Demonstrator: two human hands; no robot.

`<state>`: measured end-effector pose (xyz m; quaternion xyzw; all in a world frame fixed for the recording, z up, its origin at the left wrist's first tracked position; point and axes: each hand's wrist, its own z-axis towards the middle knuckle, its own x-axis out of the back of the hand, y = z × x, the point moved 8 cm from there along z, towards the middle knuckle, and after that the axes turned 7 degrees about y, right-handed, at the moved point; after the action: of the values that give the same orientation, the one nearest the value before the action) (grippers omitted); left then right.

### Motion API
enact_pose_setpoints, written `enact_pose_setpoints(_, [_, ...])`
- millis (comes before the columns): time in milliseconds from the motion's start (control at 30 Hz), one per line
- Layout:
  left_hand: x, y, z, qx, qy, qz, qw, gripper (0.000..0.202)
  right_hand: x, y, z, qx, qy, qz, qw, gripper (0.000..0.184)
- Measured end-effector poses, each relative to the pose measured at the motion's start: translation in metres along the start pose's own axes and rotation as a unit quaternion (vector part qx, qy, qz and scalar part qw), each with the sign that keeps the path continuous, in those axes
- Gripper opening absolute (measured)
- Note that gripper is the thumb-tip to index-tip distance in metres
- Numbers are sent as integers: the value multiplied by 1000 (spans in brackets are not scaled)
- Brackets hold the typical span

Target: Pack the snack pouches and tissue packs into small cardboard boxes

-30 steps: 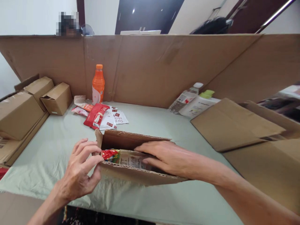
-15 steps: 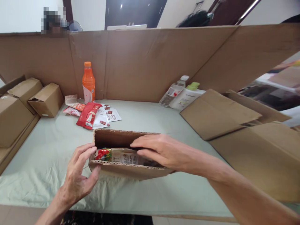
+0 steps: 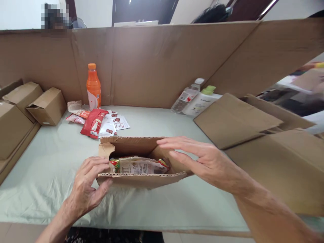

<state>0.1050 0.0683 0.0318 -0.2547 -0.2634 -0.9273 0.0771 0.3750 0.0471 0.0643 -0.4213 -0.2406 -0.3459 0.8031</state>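
Observation:
A small open cardboard box (image 3: 139, 179) sits on the pale green cloth in front of me. Inside it lies a snack packet (image 3: 138, 165) with a red and yellow end and a printed label. My left hand (image 3: 88, 185) grips the box's left end, thumb on the front wall and fingers curled over the left flap. My right hand (image 3: 202, 158) hovers at the box's right end with fingers stretched out and apart, holding nothing; its fingertips reach over the right flap.
Red and white snack sachets (image 3: 101, 122) lie behind the box by an orange drink bottle (image 3: 93, 86). A clear water bottle (image 3: 186, 96) and white lotion bottle (image 3: 201, 103) lean at back right. Small boxes (image 3: 47, 106) stand left, flat cardboard (image 3: 235, 121) right. A cardboard wall (image 3: 157, 60) surrounds the table.
My right hand has lifted out of the box and drawn back to its right end, uncovering the packet. The left hand stays on the box's left end.

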Motion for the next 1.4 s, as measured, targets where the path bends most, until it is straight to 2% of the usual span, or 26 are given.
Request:
enact_pose_setpoints(100, [0, -1, 1, 19, -18, -13, 1000, 27, 1, 6, -10, -14, 4, 50, 999, 23])
enact_pose_setpoints(200, [-2, -5, 1, 54, -62, -45, 996, 32, 7, 15, -19, -66, 15, 91, 994, 24])
enact_pose_setpoints(333, [-4, -6, 1, 74, -111, -95, 987, 39, 7, 25, -29, -129, -16, 127, 983, 29])
enact_pose_setpoints(533, [-2, -9, 2, 101, -111, -106, 983, 27, -25, 26, -38, -114, -106, 98, 983, 34])
enact_pose_setpoints(633, [-3, -10, 3, 113, -111, -106, 982, 11, -33, 25, -40, -99, -114, 109, 983, 35])
enact_pose_setpoints(733, [-2, -14, 8, 125, -81, -95, 984, 8, -31, 21, -38, -69, -110, 111, 985, 33])
enact_pose_setpoints(800, [-1, -17, 10, 137, -49, -90, 985, 6, -23, 17, -33, -51, -72, 91, 992, 29])
enact_pose_setpoints(867, [-2, -20, 11, 156, -27, -82, 984, 7, -8, 16, -26, -52, 16, 58, 997, 23])
enact_pose_setpoints(933, [-4, -23, 10, 180, -18, -66, 981, 13, 8, 17, -20, -73, 119, 25, 990, 22])
enact_pose_setpoints(1000, [-7, -26, 7, 194, -9, -46, 980, 21, 13, 20, -17, -95, 168, 2, 981, 28])
enact_pose_setpoints(1033, [-8, -26, 6, 195, -3, -39, 980, 24, 10, 22, -16, -105, 163, -5, 981, 33])
enact_pose_setpoints(1100, [-9, -27, 2, 186, 21, -20, 982, 33, -3, 26, -16, -108, 110, 3, 988, 35])
enact_pose_setpoints(1167, [-8, -29, -1, 175, 49, 9, 983, 42, -17, 25, -20, -85, 55, 32, 994, 33])
enact_pose_setpoints(1233, [-8, -31, -4, 173, 65, 40, 982, 50, -26, 21, -29, -49, 28, 58, 997, 31])
enact_pose_setpoints(1300, [-11, -34, -5, 175, 56, 55, 981, 49, -31, 19, -39, -28, 16, 65, 997, 31])
enact_pose_setpoints(1400, [-18, -38, -4, 171, 10, 48, 984, 32, -37, 17, -52, -14, 13, 63, 998, 36])
